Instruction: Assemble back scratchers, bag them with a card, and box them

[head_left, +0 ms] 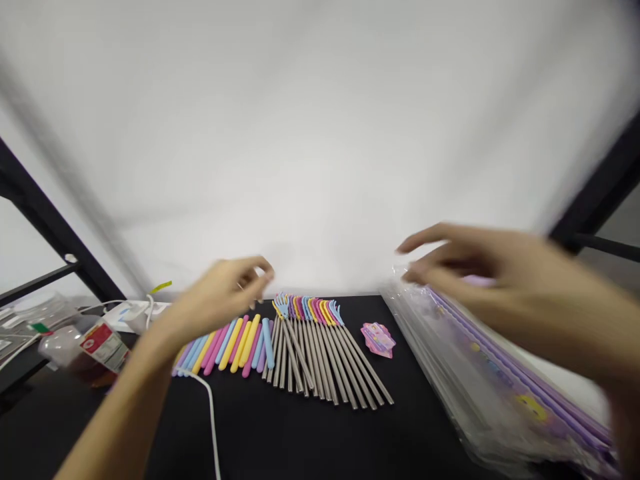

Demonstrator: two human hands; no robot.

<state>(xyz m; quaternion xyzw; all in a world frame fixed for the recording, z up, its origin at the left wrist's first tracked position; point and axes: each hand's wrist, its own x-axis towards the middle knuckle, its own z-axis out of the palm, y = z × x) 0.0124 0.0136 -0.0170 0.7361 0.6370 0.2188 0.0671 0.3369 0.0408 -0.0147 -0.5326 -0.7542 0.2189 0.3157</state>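
My left hand hovers above the coloured handles, its thumb and index fingertips together in a pinch. Whatever may be between them is too blurred to make out. My right hand is raised over the stack of clear plastic bags, its fingers apart and holding nothing visible. Between the hands, a row of metal rods with small coloured claw heads, like back scratchers, lies fanned out on the black table. The loose pink, yellow, blue and purple handles lie left of them. A small pile of pink cards sits to their right.
A white cable runs along the black table at the left. A power strip and a jar with a red-and-white label stand far left. A white wall rises behind, with black frame bars at both sides.
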